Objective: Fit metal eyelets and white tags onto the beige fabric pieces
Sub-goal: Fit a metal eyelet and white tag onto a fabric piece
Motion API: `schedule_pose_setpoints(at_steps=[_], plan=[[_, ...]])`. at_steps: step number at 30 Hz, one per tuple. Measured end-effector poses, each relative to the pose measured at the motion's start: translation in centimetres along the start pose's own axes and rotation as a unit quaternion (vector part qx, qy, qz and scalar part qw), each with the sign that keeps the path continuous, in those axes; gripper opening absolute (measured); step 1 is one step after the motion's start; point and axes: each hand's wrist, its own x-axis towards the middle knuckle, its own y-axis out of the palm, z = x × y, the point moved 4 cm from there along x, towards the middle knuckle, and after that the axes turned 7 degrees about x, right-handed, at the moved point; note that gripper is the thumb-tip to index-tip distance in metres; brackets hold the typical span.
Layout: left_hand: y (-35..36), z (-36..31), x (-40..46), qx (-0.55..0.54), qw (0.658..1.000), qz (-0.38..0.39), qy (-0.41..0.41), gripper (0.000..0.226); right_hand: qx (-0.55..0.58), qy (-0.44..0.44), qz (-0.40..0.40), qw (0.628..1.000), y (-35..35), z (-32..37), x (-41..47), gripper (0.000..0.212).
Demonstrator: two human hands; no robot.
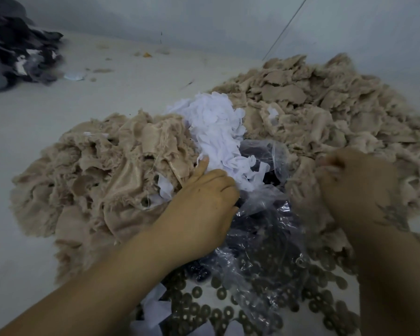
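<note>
1. Two heaps of beige fabric pieces (313,105) lie on the pale worktop (34,122), with a pile of white tags (218,132) between them.
2. The left hand (199,202) rests at the near edge of the tags, index finger extended.
3. The right hand (354,180), blurred, grips beige fabric.
4. A clear plastic bag (264,226) lies between the hands.
5. Metal eyelets (228,314) lie scattered in the foreground.
6. Dark cloth (15,44) lies far left.

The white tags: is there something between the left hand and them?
Nothing visible stands between. The left hand already lies at the near edge of the white tags, its forefinger pointing into the heap. The clear plastic bag lies beside and under the hand, to its right, not across the way.
</note>
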Motion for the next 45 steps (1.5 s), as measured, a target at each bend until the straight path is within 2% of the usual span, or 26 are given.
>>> schedule_pose_setpoints(at_steps=[2, 5, 7, 9, 11, 13, 16, 18, 20, 22, 25, 29, 32, 34, 35, 37, 38, 39, 40, 41, 42, 43, 44, 45], plan=[[-0.4, -0.4, 0.0, -0.106, 0.993, -0.036, -0.025, 0.032, 0.071, -0.064, -0.034, 0.995, -0.3, 2.2, -0.8, 0.012], [-0.6, -0.8, 0.7, -0.253, 0.962, -0.024, -0.1, 0.072, 0.232, -0.081, 0.029, 0.969, 0.8, 4.5, -2.1, 0.015], [-0.4, -1.3, 1.5, -0.376, 0.917, -0.01, -0.133, 0.07, 0.341, -0.066, 0.08, 0.934, 1.6, 5.4, -2.9, 0.022], [-0.1, -0.9, 1.9, -0.473, 0.857, -0.034, -0.2, 0.051, 0.448, -0.04, 0.135, 0.883, 2.2, 6.0, -3.3, 0.03], [0.2, -0.3, 1.9, -0.533, 0.798, -0.063, -0.273, 0.027, 0.473, -0.052, 0.163, 0.865, 2.4, 6.2, -3.4, 0.038], [0.5, 0.4, 1.5, -0.602, 0.723, -0.087, -0.327, 0.016, 0.433, -0.072, 0.142, 0.887, 2.3, 6.0, -3.3, 0.044], [0.3, 1.3, 1.1, -0.745, 0.564, -0.098, -0.344, 0.024, 0.302, -0.106, 0.088, 0.943, 2.1, 5.4, -3.0, 0.048], [-0.1, 1.8, 0.8, -0.799, 0.479, -0.091, -0.352, 0.027, 0.31, -0.074, 0.148, 0.936, 2.7, 5.1, -3.0, 0.047], [-0.6, 2.0, 0.6, -0.824, 0.44, -0.073, -0.35, 0.037, 0.361, -0.016, 0.238, 0.902, 3.6, 5.1, -3.4, 0.057], [-1.3, 2.1, 0.3, -0.84, 0.422, -0.061, -0.335, 0.045, 0.384, 0.009, 0.282, 0.879, 4.2, 5.3, -3.9, 0.058], [-2.0, 2.2, -0.5, -0.836, 0.439, -0.052, -0.326, 0.038, 0.412, 0.011, 0.293, 0.863, 4.8, 5.5, -4.2, 0.063], [-1.6, 2.2, -1.1, -0.817, 0.468, -0.026, -0.336, 0.044, 0.398, -0.073, 0.333, 0.851, 4.6, 6.3, -5.0, 0.07], [-1.7, 2.3, -0.8, -0.818, 0.46, -0.019, -0.344, 0.056, 0.419, -0.127, 0.325, 0.838, 3.7, 7.0, -5.6, 0.075], [-2.0, 2.2, -0.7, -0.828, 0.451, -0.029, -0.333, 0.047, 0.392, -0.146, 0.342, 0.841, 3.6, 7.7, -6.0, 0.089], [-2.2, 2.2, -0.7, -0.84, 0.439, -0.034, -0.316, 0.039, 0.363, -0.152, 0.338, 0.855, 3.8, 8.0, -6.2, 0.088], [-2.8, 1.9, -0.6, -0.875, 0.4, -0.046, -0.269, 0.031, 0.348, -0.119, 0.297, 0.881, 4.4, 7.7, -6.0, 0.054], [-3.0, 1.9, -0.5, -0.879, 0.394, -0.053, -0.263, 0.033, 0.391, -0.058, 0.284, 0.873, 4.9, 7.4, -5.7, 0.033], [-2.8, 1.9, -0.6, -0.867, 0.411, -0.065, -0.275, 0.036, 0.446, 0.03, 0.283, 0.849, 5.6, 6.8, -5.5, 0.018], [-2.6, 2.2, -0.7, -0.833, 0.459, -0.083, -0.299, 0.041, 0.49, 0.116, 0.282, 0.817, 6.2, 6.3, -5.3, 0.012], [-2.5, 2.6, -1.0, -0.77, 0.54, -0.104, -0.322, 0.045, 0.517, 0.184, 0.275, 0.789, 6.6, 5.8, -5.3, 0.018], [-2.8, 3.0, -1.4, -0.676, 0.643, -0.127, -0.338, 0.048, 0.52, 0.223, 0.278, 0.776, 6.8, 5.4, -5.2, 0.026], [-3.2, 3.5, -1.7, -0.562, 0.745, -0.145, -0.327, 0.051, 0.501, 0.23, 0.29, 0.782, 6.8, 5.2, -5.2, 0.03], [-3.7, 3.5, -1.8, -0.462, 0.83, -0.143, -0.278, 0.057, 0.459, 0.218, 0.316, 0.801, 6.8, 5.1, -5.2, 0.031], [-4.1, 3.2, -1.7, -0.387, 0.891, -0.114, -0.207, 0.066, 0.404, 0.192, 0.357, 0.82, 6.8, 5.2, -5.4, 0.033]])
